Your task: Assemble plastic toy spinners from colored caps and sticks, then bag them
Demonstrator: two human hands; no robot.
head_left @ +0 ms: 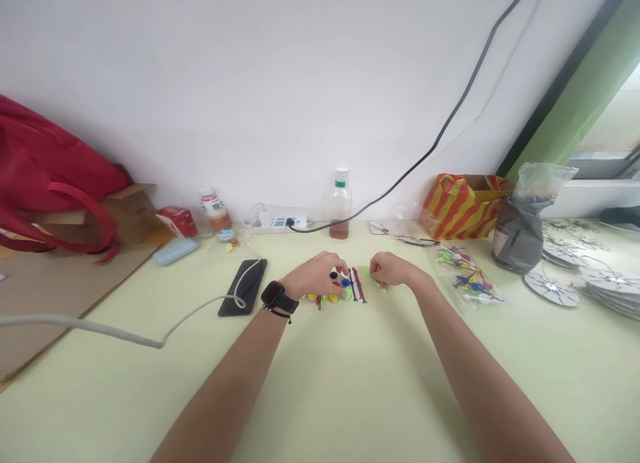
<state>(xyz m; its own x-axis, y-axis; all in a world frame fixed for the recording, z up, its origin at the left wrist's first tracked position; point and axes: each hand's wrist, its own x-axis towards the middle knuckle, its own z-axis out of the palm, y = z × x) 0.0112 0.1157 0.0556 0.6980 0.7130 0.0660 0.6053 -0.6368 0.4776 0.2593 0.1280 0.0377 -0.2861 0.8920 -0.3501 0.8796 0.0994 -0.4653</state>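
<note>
My left hand [317,274], with a dark watch on its wrist, is curved over a small group of round coloured plastic pieces. Its thumb and fingers are apart, beside a blue round piece [345,283] and a black one [334,275]. Yellow pieces [334,297] show below the palm; the hand hides part of the group. Just right of them lies a row of thin plastic sticks [358,286] in black, white, red and blue. My right hand [390,269] is closed low over the table, with bright green bits [382,285] showing under its fingers; what it grips is hidden.
A black phone [243,288] with a cable lies at left. Behind stand a power strip [277,221] and a bottle [341,206]. At right are a clear bag of coloured parts [467,276], a striped bag [463,206], a grey bag [517,233] and stacked discs [613,293].
</note>
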